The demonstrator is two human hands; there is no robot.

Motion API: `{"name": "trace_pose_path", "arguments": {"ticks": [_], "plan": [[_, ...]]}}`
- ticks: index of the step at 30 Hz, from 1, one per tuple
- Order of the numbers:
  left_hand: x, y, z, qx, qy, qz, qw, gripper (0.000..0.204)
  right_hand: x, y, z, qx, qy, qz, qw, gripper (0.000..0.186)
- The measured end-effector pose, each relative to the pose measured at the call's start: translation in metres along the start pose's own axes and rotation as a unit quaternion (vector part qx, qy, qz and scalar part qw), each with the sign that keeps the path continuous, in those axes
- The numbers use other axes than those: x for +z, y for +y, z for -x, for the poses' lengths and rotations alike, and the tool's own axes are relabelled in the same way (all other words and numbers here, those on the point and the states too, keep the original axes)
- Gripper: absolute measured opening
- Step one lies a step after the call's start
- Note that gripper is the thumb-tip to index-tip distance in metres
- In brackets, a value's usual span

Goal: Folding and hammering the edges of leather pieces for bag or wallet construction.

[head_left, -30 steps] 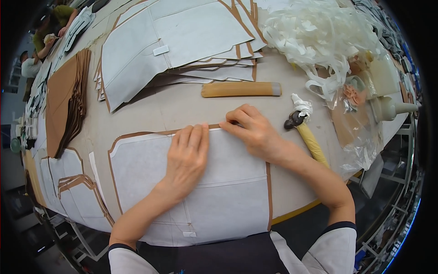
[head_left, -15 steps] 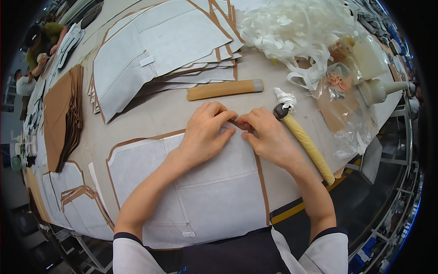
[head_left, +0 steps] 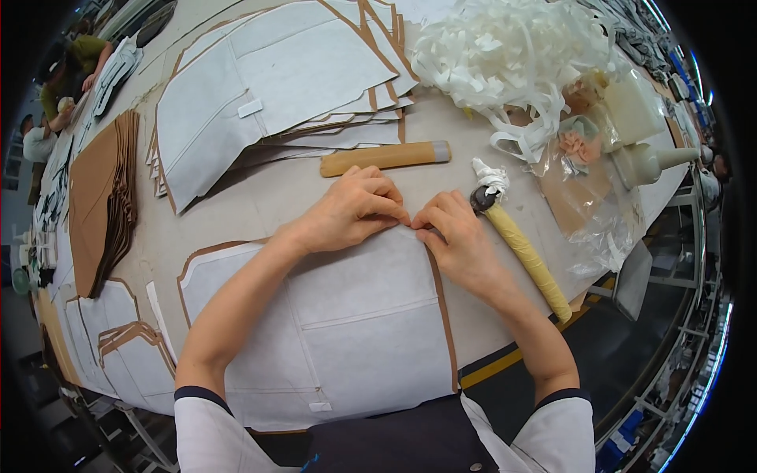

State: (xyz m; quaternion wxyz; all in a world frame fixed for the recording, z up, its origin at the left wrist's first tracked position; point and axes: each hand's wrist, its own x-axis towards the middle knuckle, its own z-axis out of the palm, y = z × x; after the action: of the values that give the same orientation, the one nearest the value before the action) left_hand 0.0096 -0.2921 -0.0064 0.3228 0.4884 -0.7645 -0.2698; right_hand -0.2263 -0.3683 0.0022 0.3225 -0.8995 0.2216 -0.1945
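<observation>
Head view. Holds one white panel (head_left: 359, 347) at six o'clock, with left hand (head_left: 355, 209) and right hand (head_left: 459, 243) clamped on its one-o'clock corner; has one hammer (head_left: 527, 264) at three, one stick (head_left: 384, 158) at twelve.

The bare left hand (head_left: 361, 208) and the bare right hand (head_left: 456, 238) pinch the far right corner of a flat, white, brown-edged panel (head_left: 371, 347), near a yellow-handled hammer (head_left: 527, 262).
</observation>
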Motion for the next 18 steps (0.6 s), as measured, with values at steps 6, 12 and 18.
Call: {"name": "trace_pose_path", "arguments": {"ticks": [6,12,18], "plan": [[-0.004,-0.002,0.001,0.022,-0.019,-0.007,1.0,0.019,0.002,0.013,0.005,-0.08,0.026,-0.01,0.996,0.018],[-0.001,0.001,0.009,0.084,0.012,-0.088,0.992,0.025,-0.002,0.024,0.008,-0.326,0.047,0.174,0.928,0.029],[0.01,0.025,0.023,0.081,0.122,-0.217,0.965,0.041,-0.004,0.01,0.007,-0.226,0.008,0.105,0.968,0.03]]}}
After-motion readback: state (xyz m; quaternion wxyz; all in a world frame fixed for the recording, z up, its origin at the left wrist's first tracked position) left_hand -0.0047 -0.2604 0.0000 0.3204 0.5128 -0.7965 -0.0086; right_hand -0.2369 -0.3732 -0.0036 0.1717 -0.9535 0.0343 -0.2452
